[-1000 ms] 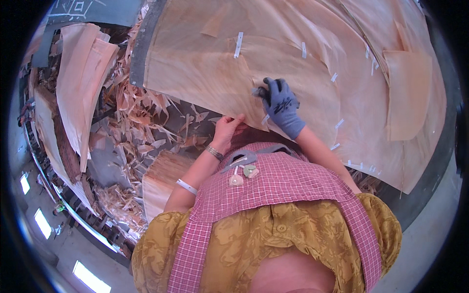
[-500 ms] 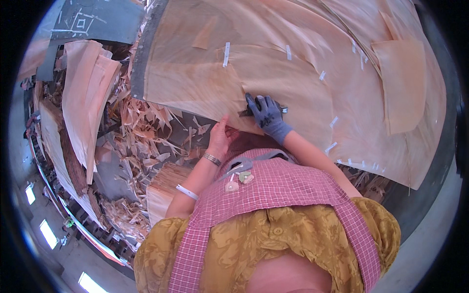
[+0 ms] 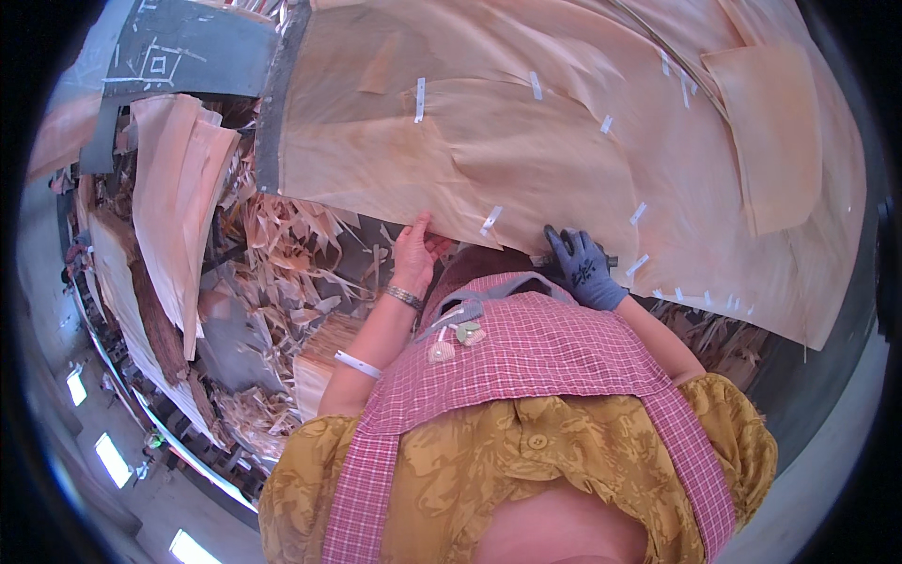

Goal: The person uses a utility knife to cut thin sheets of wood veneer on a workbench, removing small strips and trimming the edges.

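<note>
A large sheet of thin wood veneer (image 3: 366,160) lies before me, with white tape strips across its seams. One such strip (image 3: 490,221) is near its front edge, between my hands. My bare left hand (image 3: 413,258) is at that edge, fingers partly spread, with the thumb side touching the sheet. In a dark blue glove, my right hand (image 3: 583,268) is closed round a dark hand tool (image 3: 612,261) at the front edge, to the right of the strip. Only the ends of the tool show past the fingers, so its exact kind is hidden.
A smaller veneer piece (image 3: 775,141) lies on the sheet at the right. To the left hang long veneer strips (image 3: 174,179) above heaped veneer scraps (image 3: 282,240). A stack of veneer (image 3: 329,352) stands beside my left forearm. A grey board (image 3: 202,52) is at the far left.
My right hand has moved right and toward me with the tool. A white tape strip now shows where it was working. My left hand has shifted slightly left and nearer.
</note>
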`<act>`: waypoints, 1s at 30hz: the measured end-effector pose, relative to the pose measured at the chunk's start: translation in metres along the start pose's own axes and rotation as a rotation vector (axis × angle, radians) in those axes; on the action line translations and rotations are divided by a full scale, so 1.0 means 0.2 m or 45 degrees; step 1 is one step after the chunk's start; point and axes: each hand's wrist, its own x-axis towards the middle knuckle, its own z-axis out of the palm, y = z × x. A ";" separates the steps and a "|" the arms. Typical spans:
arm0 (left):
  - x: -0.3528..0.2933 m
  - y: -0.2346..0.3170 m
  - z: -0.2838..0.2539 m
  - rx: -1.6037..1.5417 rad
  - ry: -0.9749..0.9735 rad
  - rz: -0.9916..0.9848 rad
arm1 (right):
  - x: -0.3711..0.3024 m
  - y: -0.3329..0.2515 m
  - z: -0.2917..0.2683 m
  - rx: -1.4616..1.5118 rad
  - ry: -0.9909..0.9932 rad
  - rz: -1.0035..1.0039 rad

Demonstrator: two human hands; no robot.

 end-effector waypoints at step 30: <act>-0.06 0.85 0.07 0.120 -0.132 0.663 | -0.11 -0.16 -0.51 -0.206 0.504 0.210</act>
